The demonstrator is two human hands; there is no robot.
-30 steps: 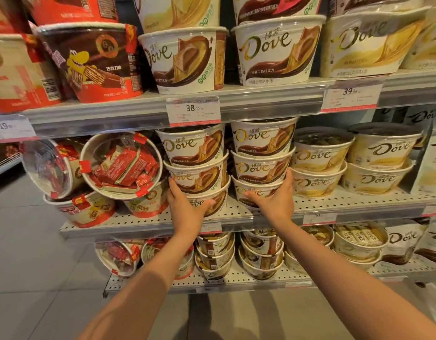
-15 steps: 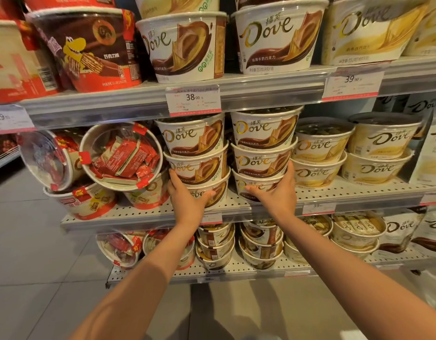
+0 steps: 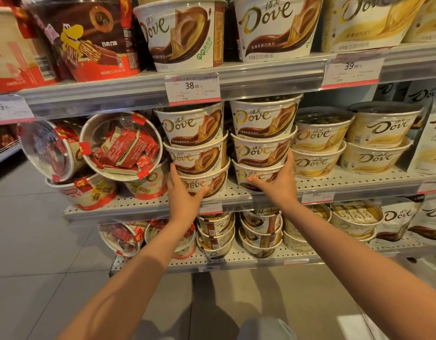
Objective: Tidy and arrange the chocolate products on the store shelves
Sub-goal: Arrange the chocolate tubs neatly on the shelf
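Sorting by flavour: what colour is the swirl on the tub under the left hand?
Dark brown with gold, on the bottom tub, head view.

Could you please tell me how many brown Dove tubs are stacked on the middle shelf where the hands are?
6: three in the left stack held by the left hand, three in the right stack held by the right hand. More may sit hidden behind.
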